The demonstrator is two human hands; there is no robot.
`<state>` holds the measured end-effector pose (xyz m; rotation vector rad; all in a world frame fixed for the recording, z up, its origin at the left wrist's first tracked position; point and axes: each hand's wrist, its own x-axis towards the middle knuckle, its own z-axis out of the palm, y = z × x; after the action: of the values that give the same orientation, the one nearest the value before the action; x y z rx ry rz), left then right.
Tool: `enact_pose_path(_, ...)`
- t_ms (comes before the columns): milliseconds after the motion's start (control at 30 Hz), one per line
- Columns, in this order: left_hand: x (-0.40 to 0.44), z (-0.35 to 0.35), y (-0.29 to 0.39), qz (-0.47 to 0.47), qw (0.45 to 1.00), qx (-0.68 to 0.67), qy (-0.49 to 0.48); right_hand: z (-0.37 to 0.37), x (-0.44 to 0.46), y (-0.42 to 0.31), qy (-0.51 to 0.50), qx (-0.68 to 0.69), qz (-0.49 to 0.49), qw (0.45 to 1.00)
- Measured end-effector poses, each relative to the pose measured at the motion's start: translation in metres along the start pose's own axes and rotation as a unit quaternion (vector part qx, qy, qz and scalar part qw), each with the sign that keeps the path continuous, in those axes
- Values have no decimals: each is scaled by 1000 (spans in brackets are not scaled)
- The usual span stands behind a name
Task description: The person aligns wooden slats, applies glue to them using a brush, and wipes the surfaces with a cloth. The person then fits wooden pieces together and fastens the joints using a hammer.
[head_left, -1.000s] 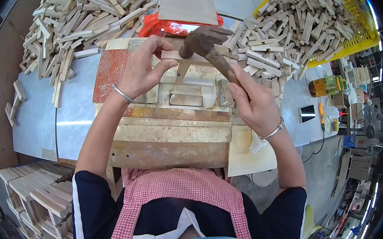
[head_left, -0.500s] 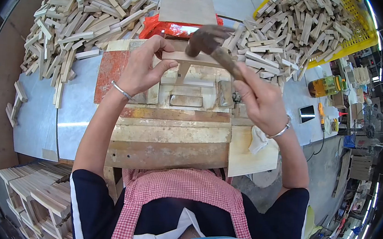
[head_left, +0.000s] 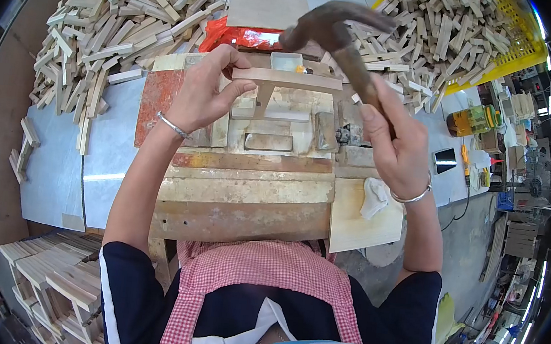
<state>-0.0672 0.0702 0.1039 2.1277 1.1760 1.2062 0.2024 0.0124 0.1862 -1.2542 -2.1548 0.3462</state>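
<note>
In the head view, we locate the upper wooden bar (head_left: 291,79) forward of our torso, between our two hands and nearer the left. Its long axis runs crosswise, from left to right. A narrow wooden upright (head_left: 265,98) extends from its near side towards a lower wooden strip (head_left: 289,116), which lies roughly parallel to the bar on the worn work fixture (head_left: 247,189).

Our hands are apart. The left hand (head_left: 203,95) grips the bar's left end between thumb and fingers; the forearm reaches forward, wrist low, with the palm turned inward. The rest of the bar, including its right end, is free of our fingers.

The right hand (head_left: 401,144) is closed around the handle of the claw hammer (head_left: 336,28). It sits to the right of the bar and nearer our body, elbow bent outward. From this fist the handle slants forward and left. The hammer head lies beyond the bar in the view, apart from it, with the striking face at the left and the claw at the right. We cannot tell the height of the head over the fixture. A white cloth (head_left: 374,198) lies near the right wrist.
</note>
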Motion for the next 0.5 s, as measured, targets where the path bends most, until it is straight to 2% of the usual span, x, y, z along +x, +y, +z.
enact_pose_path(67, -1, 1, -2, 3, 1000, -8, 5, 3, -2, 1, 20, 22, 34, 999)
enact_pose_path(133, 3, 4, -4, 17, 1000, -14, 8, 15, -6, 11, -52, -32, -38, 997)
enact_pose_path(167, 3, 6, -6, 1, 999, -31, 13, 15, -5, 15, -35, -46, -68, 996)
enact_pose_path(233, 1, 9, -11, -18, 999, -44, 14, 9, -13, 15, -12, -35, -56, 998)
enact_pose_path(300, 2, 12, -16, -137, 978, -145, 55, 0, -26, 16, 7, -22, -47, 999)
enact_pose_path(333, 1, 12, -14, -139, 979, -141, 54, -8, -36, 17, 39, 4, 30, 999)
enact_pose_path(367, 2, 11, -9, -190, 949, -224, 118, -16, -48, 19, 71, 31, 107, 991)
enact_pose_path(400, 4, 11, -5, -235, 906, -303, 181, -24, -61, 25, 92, 74, 137, 983)
enact_pose_path(433, 2, 15, -2, -242, 878, -354, 211, -30, -75, 30, 111, 118, 167, 973)
enact_pose_path(467, -2, 20, -3, -240, 880, -350, 214, -36, -86, 34, 110, 122, 164, 973)
enact_pose_path(500, -7, 27, -8, -286, 838, -399, 237, -41, -98, 38, 113, 127, 201, 965)
